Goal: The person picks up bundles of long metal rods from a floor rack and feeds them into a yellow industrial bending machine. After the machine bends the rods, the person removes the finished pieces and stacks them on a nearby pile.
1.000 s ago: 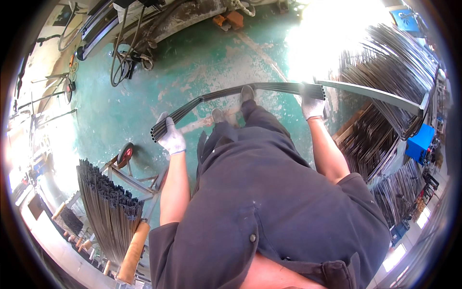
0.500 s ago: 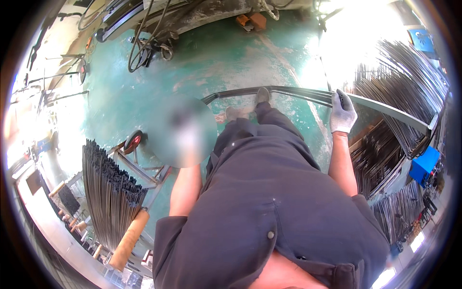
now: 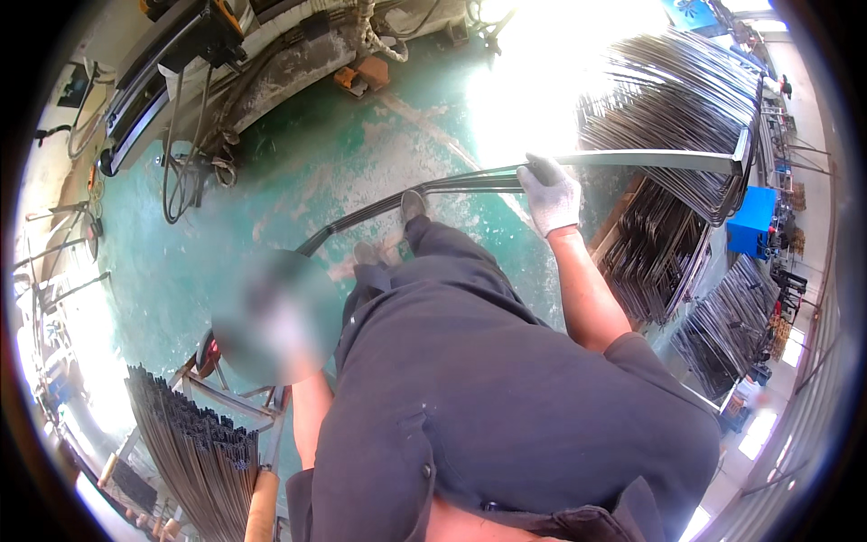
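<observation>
A bundle of thin, dark bent metal rods (image 3: pixel 375 210) spans the space in front of my body, passing over my shoes in the picture. Its right end reaches my right hand (image 3: pixel 553 194), which wears a whitish-grey glove with dark fingertips and is closed on the rods. Toward the other end, the bundle runs into a blurred patch that covers my left hand (image 3: pixel 275 312). Fingers there cannot be made out, nor how they meet the rods. Just beyond my right hand, a grey metal bar (image 3: pixel 650 160) extends to the right.
Stacks of bent dark rods (image 3: pixel 668 99) fill racks on the right, beside a blue box (image 3: pixel 751 221). At lower left, a dense bundle of upright rods (image 3: pixel 194 452) stands by a wrapped tan post (image 3: pixel 263 506). Machinery with hanging cables (image 3: pixel 185 154) occupies the upper left.
The view has swung to the right, so the racks and machinery sit further left in the picture. Both hands still lie at the two ends of the rod bundle.
</observation>
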`<state>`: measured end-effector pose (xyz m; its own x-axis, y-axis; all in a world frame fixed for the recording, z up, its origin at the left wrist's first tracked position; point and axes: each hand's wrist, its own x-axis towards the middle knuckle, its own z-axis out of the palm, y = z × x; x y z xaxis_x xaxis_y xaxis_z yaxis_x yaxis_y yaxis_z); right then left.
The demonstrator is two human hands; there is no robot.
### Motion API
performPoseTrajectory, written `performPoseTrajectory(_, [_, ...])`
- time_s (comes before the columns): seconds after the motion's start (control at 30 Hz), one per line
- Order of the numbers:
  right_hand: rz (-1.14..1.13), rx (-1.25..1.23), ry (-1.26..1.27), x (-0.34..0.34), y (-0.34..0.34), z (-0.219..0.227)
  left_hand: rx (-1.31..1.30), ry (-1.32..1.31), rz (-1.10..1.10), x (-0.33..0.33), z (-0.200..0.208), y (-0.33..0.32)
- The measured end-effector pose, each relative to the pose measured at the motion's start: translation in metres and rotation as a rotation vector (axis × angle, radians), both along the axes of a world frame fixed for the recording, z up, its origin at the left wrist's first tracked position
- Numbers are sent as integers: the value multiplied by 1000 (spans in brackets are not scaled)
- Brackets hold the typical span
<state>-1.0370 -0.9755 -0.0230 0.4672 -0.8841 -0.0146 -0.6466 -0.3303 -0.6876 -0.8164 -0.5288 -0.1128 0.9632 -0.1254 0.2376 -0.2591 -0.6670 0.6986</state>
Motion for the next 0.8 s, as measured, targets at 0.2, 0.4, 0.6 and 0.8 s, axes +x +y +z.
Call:
performPoseTrajectory(0.2, [227, -243, 387, 22, -16, 22, -156, 103, 75, 10, -7, -2])
performPoseTrajectory(0.4, [330, -305, 649, 37, -102, 3, 404, -219, -103, 19, -2, -3])
performPoseTrajectory(0.6, [60, -235, 407, 22, -187, 14, -16, -45, 16, 22, -12, -8])
performPoseTrajectory(0.8, [-280, -320, 457, -36, -258, 28, -377, 146, 165, 19, -12, -12])
